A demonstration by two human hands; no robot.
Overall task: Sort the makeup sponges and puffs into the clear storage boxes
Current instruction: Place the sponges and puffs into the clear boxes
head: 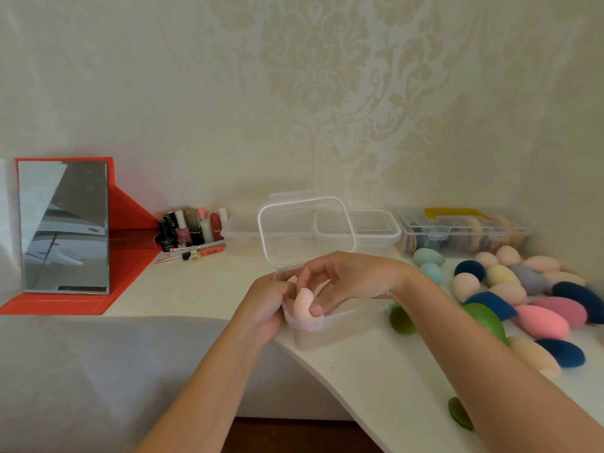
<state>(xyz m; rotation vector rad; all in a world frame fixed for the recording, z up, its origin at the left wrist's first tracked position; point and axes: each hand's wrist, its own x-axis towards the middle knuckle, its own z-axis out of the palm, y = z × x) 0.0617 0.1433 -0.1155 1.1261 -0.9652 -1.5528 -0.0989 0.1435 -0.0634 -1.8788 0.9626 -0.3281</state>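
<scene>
Near edge of the white table (376, 371): an open clear box (330, 331) with its lid (305, 230) standing up at the back. We note the right hand (346, 282) over the box's left end, thumb and curled fingers pinching a pale pink sponge (302, 305). The sponge stands on end at the box's near-left corner, partly above the rim. The left hand (264, 308) is wrapped round the box's left end, fingers curled at the rim just beside the sponge; we cannot tell whether they touch it. More pink shows inside the box behind the fingers, too hidden to identify. To the right, loose sponges lie crowded on the table: a bright green sponge (485, 318) against the right forearm, a coral pink sponge (542, 322), a navy sponge (560, 351) touching a peach sponge (532, 354), and paler ones behind. A dark green sponge (401, 318) lies just beside the box's right end. Against the wall stand a second clear box (372, 227) and a yellow-handled case (464, 230) packed with round puffs. Far left: a mirror (65, 223) in an orange-red folding stand, with nail polish bottles (189, 228) near it.
</scene>
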